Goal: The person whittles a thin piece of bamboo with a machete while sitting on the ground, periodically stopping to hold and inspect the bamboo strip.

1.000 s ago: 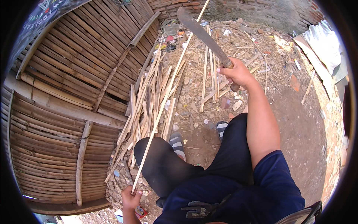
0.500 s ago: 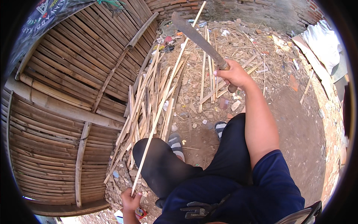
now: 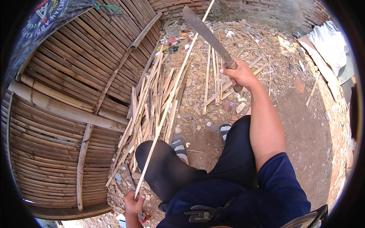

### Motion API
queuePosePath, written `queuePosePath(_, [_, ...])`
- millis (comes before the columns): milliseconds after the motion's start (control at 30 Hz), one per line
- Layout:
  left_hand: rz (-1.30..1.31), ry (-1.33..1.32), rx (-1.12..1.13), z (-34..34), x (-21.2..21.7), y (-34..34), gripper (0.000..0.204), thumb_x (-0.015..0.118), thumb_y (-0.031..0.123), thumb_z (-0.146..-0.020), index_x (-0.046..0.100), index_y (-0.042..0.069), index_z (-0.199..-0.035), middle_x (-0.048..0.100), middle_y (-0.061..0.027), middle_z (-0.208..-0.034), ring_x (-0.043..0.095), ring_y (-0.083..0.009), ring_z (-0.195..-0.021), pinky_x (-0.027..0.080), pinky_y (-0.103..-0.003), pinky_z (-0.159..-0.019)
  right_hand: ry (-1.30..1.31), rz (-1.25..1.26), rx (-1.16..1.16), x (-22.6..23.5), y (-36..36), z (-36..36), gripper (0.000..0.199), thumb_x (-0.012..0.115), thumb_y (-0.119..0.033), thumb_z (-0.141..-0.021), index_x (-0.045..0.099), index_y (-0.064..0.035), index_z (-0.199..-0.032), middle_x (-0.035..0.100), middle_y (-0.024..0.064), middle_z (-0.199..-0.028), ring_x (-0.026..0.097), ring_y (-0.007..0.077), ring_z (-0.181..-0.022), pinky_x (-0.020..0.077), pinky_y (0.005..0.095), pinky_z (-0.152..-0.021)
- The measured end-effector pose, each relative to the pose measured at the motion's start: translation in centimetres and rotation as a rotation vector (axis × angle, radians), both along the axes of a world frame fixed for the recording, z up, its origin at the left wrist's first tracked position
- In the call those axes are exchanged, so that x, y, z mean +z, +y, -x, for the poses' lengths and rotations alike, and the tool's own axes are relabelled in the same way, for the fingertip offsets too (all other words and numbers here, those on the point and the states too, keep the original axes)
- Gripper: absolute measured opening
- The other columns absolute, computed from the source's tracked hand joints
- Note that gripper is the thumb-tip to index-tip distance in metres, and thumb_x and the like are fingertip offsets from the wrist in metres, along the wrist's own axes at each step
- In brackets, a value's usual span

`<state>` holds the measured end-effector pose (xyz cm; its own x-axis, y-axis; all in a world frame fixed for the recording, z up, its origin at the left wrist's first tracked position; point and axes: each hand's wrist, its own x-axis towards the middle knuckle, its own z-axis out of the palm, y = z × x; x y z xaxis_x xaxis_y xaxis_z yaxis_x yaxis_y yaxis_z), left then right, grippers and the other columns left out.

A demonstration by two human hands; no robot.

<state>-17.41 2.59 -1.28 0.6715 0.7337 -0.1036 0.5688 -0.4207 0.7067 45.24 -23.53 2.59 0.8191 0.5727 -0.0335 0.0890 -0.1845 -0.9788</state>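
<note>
A long, pale wooden strip point(image 3: 167, 106) slants from the lower left past my knee to the far wall. My left hand point(image 3: 134, 202) is closed round its near end. In my right hand point(image 3: 242, 75) I grip the wooden handle of a machete point(image 3: 209, 36), its dark blade pointing up and to the left. The blade's front part overlaps the strip's far stretch in this view; whether they touch I cannot tell. Below the strip and to its left lies a pile of similar wooden strips point(image 3: 146, 108).
A bamboo slat wall point(image 3: 76, 76) stands along the left, a brick wall point(image 3: 243, 11) at the back. Rubble, wood shavings and litter cover the far ground. More strips point(image 3: 208, 79) lie ahead of my feet. A white sack point(image 3: 329, 45) rests on boards at the far right.
My right hand and the machete have shifted slightly to the right, the tip also rising. The strip's far end has swung a little right. My left hand stays almost in place.
</note>
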Motion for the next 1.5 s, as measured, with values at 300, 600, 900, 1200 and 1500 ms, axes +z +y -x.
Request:
queuePosePath(300, [-0.023, 0.022, 0.018, -0.5, 0.0, -0.3, 0.036, 0.083, 0.013, -0.078, 0.051, 0.006, -0.066, 0.045, 0.0035, -0.056, 0.039, -0.0064, -0.055, 0.033, -0.028, -0.050, -0.042, 0.026, 0.088, -0.3, 0.8, 0.7, 0.034, 0.084, -0.028, -0.085, 0.066, -0.0072, -0.105, 0.057, -0.0029, -0.071, 0.053, 0.0093, -0.059, 0.0444, 0.0292, -0.055])
queuePosePath(600, [-0.022, 0.003, -0.004, -0.4, 0.0, -0.1, 0.039, 0.083, 0.012, -0.078, 0.048, 0.007, -0.064, 0.044, 0.0031, -0.055, 0.038, -0.0079, -0.054, 0.032, -0.029, -0.050, -0.043, 0.047, 0.069, -0.4, 0.4, 0.4, 0.033, 0.084, -0.027, -0.085, 0.066, -0.0075, -0.105, 0.056, -0.0029, -0.068, 0.052, 0.0082, -0.056, 0.0433, 0.0287, -0.054])
queuePosePath(900, [-0.090, 0.024, 0.024, -0.5, 0.4, -0.2, 0.039, 0.084, 0.012, -0.079, 0.049, 0.007, -0.063, 0.049, 0.0019, -0.054, 0.042, -0.0073, -0.053, 0.035, -0.029, -0.049, 0.002, -0.022, -0.008, -0.5, 0.1, -0.4, 0.039, 0.085, -0.028, -0.085, 0.068, -0.0071, -0.113, 0.058, -0.0021, -0.072, 0.053, 0.0085, -0.059, 0.0439, 0.0275, -0.055])
queuePosePath(1200, [-0.100, -0.004, 0.052, -1.8, 0.4, -0.5, 0.029, 0.081, 0.008, -0.085, 0.056, 0.003, -0.069, 0.055, 0.0016, -0.056, 0.050, -0.0056, -0.054, 0.039, -0.026, -0.049, -0.121, 0.147, 0.174, 0.8, 1.1, 1.8, 0.030, 0.084, -0.022, -0.087, 0.067, -0.0085, -0.107, 0.048, -0.0053, -0.063, 0.044, 0.0087, -0.050, 0.0347, 0.0304, -0.045])
queuePosePath(1500, [-0.163, 0.034, 0.014, -2.0, 0.6, -0.6, 0.033, 0.082, 0.011, -0.084, 0.055, 0.004, -0.067, 0.054, 0.0016, -0.055, 0.048, -0.0063, -0.053, 0.038, -0.027, -0.049, -0.093, 0.172, 0.085, 1.4, 0.2, 1.2, 0.041, 0.084, -0.026, -0.085, 0.070, -0.0062, -0.118, 0.060, 0.0006, -0.075, 0.056, 0.0139, -0.068, 0.0443, 0.0335, -0.064])
